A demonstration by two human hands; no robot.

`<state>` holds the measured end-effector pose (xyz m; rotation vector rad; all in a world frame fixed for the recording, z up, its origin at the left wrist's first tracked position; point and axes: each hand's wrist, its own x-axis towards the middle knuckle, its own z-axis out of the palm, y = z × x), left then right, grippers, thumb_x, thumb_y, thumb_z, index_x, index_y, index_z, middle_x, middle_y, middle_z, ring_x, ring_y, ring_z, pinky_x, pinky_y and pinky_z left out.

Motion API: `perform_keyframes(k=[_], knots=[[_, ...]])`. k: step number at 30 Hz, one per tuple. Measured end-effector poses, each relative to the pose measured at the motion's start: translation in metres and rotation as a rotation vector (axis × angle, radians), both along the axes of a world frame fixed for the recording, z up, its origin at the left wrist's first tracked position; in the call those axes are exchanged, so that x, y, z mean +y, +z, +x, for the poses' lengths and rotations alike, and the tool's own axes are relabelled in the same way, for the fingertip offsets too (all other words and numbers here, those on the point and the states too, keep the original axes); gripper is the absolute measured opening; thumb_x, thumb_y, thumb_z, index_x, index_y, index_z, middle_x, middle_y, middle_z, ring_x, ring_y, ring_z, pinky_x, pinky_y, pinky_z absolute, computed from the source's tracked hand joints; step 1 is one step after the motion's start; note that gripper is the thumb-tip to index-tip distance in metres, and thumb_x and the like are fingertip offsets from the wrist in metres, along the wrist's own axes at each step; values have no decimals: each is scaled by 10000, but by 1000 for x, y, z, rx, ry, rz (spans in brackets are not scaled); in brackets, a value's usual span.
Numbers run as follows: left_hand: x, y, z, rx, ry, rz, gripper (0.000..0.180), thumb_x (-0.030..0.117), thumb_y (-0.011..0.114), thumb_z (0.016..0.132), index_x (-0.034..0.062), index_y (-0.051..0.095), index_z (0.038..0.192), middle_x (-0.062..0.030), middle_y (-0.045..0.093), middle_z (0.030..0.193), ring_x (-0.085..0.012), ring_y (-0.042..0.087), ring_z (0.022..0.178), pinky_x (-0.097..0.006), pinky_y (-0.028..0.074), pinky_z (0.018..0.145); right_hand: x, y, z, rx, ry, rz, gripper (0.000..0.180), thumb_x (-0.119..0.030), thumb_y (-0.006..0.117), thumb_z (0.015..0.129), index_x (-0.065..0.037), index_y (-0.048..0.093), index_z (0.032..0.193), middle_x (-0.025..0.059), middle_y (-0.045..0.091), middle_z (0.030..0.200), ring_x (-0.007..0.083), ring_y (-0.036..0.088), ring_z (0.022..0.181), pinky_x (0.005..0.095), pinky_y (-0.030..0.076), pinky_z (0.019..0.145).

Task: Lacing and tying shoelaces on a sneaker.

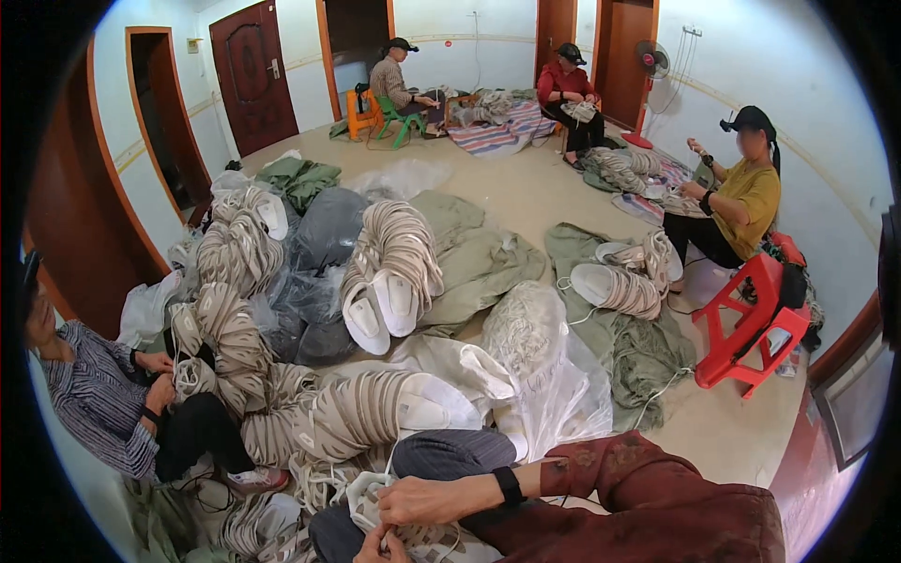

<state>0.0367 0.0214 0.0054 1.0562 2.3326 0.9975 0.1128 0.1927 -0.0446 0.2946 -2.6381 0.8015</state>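
We hold a flat white insole-shaped piece (368,495) on our lap at about six o'clock in the view, its edge strung with pale cord. Our right hand (419,500) lies across it with fingers curled down and clamped on its upper edge, while our left hand (380,547), partly cut off by the frame, pinches the cord below it, fingers together. A black wristband (508,485) circles our right wrist above a dark red patterned sleeve (648,488). At twelve o'clock from our hands lies a long ribbed stack of beige soles (352,413), curved like a caterpillar; a translucent plastic bag (544,375) sits at two o'clock. At nine o'clock a person in a striped shirt (94,403) handles another bundle, and a red plastic stool (751,324) stands at three o'clock.
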Motion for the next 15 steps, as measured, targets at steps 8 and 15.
perform_keyframes(k=[8, 15], knots=[[-2, -4, -4, -20, -15, 10, 270, 159, 573, 944, 18, 689, 1143, -225, 688, 864, -291, 657, 723, -379, 506, 681, 0, 6, 0, -39, -5, -50, 137, -102, 630, 757, 24, 586, 789, 114, 600, 818, 305, 606, 887, 398, 520, 650], [-4, -1, -3, -80, -4, 2, 286, 168, 583, 934, 20, 683, 1157, -242, 679, 863, -342, 670, 743, -399, 509, 687, -1, 3, 1, -83, -18, 14, 130, -93, 624, 767, 25, 581, 803, 116, 594, 824, 308, 602, 886, 407, 520, 654]])
